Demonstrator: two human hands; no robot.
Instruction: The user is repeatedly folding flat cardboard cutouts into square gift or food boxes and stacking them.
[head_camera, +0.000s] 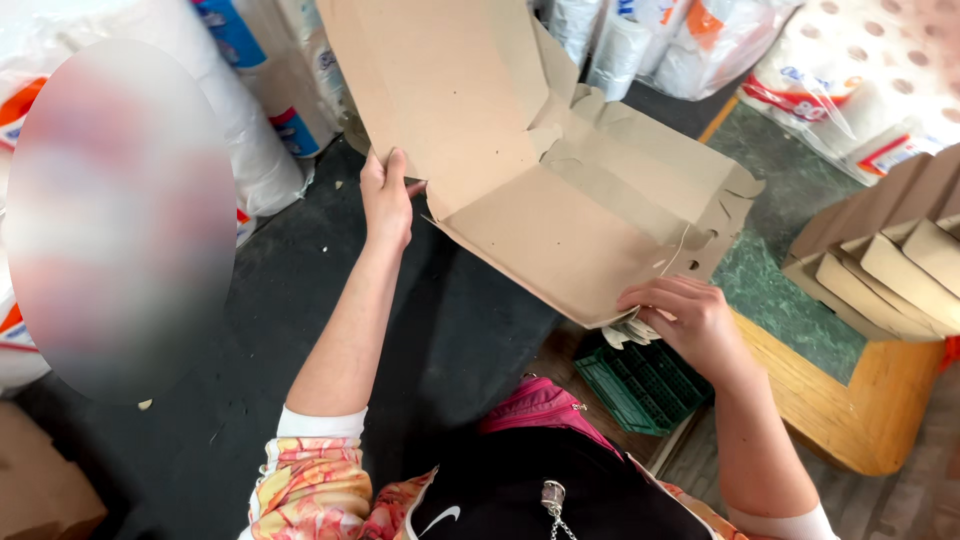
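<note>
Dark floor, paper-roll packs (250, 120) behind: a cardboard box (560, 210) is being folded
Left hand (387, 200) is gripping the lid edge, right hand (685, 320) is pinching the front corner; keeping both grips firm should crease flaps straight

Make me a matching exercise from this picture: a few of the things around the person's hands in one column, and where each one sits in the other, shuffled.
Things:
1. left hand
2. right hand
3. green plastic crate
4. stack of folded cardboard boxes

Places:
A. on the wooden table at the right
B. gripping the near corner of the cardboard box
C. low down, beneath the right hand
D. holding the edge of the box's raised lid flap

Pairs: 1-D, 2-B, 3-C, 4-A
</note>
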